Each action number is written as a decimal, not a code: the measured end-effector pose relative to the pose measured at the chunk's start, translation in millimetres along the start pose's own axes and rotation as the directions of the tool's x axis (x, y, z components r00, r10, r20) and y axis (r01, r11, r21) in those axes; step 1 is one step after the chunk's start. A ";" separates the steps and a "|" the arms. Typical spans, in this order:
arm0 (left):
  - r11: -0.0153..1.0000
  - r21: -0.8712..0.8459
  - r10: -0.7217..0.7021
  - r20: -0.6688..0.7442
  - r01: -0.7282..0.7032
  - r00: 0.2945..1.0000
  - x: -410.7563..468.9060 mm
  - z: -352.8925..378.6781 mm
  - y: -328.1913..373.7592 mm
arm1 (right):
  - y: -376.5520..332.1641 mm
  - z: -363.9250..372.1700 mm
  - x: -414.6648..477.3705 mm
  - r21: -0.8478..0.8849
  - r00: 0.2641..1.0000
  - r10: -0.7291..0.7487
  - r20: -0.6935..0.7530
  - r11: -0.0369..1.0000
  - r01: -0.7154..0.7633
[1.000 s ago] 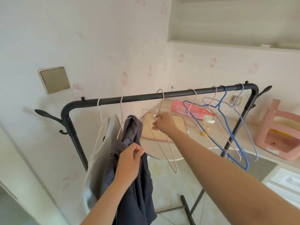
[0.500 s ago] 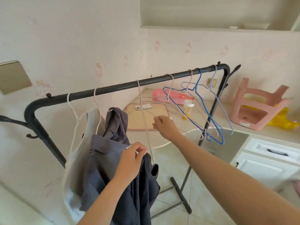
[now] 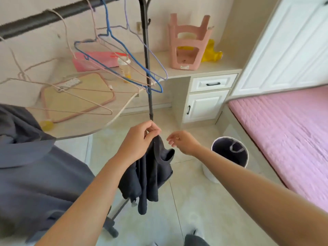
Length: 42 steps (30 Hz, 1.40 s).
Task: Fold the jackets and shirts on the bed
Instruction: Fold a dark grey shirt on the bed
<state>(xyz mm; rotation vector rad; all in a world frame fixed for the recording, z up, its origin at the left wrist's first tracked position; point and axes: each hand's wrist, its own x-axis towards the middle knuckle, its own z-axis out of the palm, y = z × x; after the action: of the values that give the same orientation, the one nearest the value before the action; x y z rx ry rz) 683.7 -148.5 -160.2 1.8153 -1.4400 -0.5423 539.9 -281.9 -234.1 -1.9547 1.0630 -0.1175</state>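
Dark navy sleeveless cotton shirt (image 3: 150, 171) hangs limp just in front of the black metal clothes rack (image 3: 146, 50) post, no hanger in it. Prob. held by one strap to keep it off the floor on the way to the pink quilted bed (image 3: 284, 130), well right of the post. Left hand (image 3: 140, 142) is raised, thumb & fingers clamped on the strap. Right hand (image 3: 182, 142) is just right of the post, fingers loosely apart, holding nothing.

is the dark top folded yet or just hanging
Not folded: the dark top hangs bunched and loose from the left hand, which pinches its upper edge; the right hand is open beside it.
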 end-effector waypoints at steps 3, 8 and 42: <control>0.997 0.000 0.074 0.104 -0.074 0.992 13.9 24.6 21.2 | 62.1 -13.2 -27.0 -0.037 0.990 0.114 -0.079 0.992 -0.117; 0.979 -0.002 0.200 0.224 -0.205 0.954 38.6 67.8 70.0 | 149.4 -42.3 -77.5 -0.068 0.951 0.234 -0.202 0.965 -0.252; 0.665 0.331 0.196 0.788 -0.669 0.584 156.9 521.1 293.3 | 475.7 -319.6 -439.3 0.522 0.246 0.737 -0.630 0.635 -0.569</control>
<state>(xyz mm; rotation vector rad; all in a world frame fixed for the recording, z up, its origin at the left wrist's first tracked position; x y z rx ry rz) 166.6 -475.6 -247.9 1.5830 -2.8205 -0.5503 -181.8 -292.7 -256.7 -1.0268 2.3419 -0.6781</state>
